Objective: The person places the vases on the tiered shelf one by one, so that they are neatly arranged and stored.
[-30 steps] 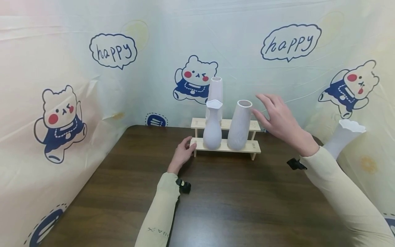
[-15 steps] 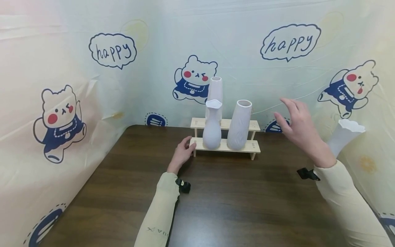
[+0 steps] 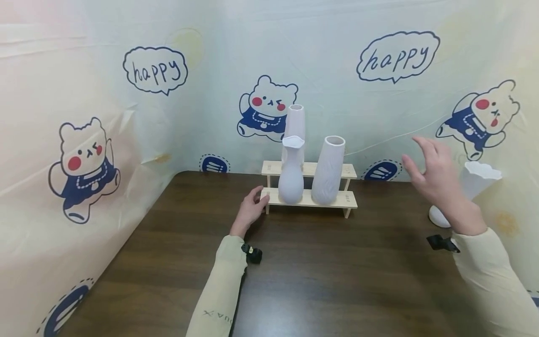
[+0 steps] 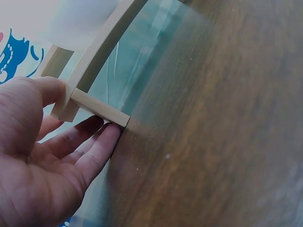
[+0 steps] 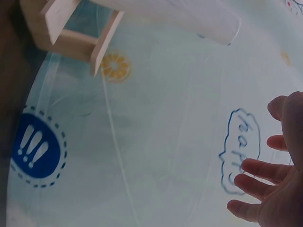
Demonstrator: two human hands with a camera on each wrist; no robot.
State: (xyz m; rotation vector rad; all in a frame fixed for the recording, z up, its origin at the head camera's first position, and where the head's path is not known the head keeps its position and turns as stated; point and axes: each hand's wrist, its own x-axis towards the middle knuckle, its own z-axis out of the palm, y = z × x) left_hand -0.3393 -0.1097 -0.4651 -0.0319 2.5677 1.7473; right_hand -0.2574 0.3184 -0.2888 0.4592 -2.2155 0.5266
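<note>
A two-tier light wooden stand [image 3: 308, 198] stands at the back of the table. My left hand [image 3: 249, 210] grips its left end, thumb on the lower shelf and fingers by the leg [image 4: 102, 108], as the left wrist view shows. On the lower shelf are a white narrow-necked vase [image 3: 291, 182] and a white tapered vase [image 3: 328, 173]. Behind the narrow-necked one rises a tall white vase [image 3: 296, 119], partly hidden. My right hand [image 3: 440, 180] is in the air, fingers spread and holding nothing, in front of a white scalloped-rim vase [image 3: 481, 177], partly covering it.
The dark wooden table [image 3: 337, 271] spreads in front of the stand. A printed curtain [image 3: 202, 103] hangs close behind the table and along both sides. Black wrist cameras sit on both sleeves.
My right hand has moved away from the tapered vase to the right, in front of the scalloped-rim vase. My left hand stays at the stand's left end.
</note>
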